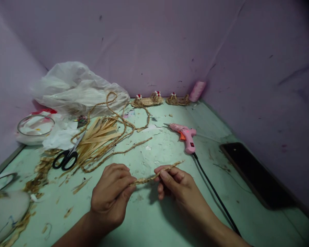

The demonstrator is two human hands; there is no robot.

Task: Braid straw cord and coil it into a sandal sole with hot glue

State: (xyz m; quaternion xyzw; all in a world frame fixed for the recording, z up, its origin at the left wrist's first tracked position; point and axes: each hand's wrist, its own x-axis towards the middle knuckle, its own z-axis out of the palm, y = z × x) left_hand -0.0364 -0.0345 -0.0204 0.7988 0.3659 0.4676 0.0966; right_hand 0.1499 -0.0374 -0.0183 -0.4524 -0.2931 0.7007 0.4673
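Note:
A short length of braided natural-fibre cord [146, 179] is stretched between my hands above the green table. My left hand [113, 193] is closed, pinching one end between thumb and fingers. Further along, my right hand [176, 185] pinches the cord between thumb and forefinger, and its thin free tip sticks out to the upper right. Behind my hands lies a longer twisted cord [126, 151], looped over a bundle of flat dry strips [99, 135]. Black-handled scissors [68, 157] rest against those strips on the left.
A pink glue gun [184, 133] lies right of centre, its black cable running toward the front. A dark phone [254, 175] is at the right. Small woven slippers [148, 101] with red-and-white beads stand by the wall, beside a pink roll [197, 91]. A plastic bag [77, 85] fills the back left.

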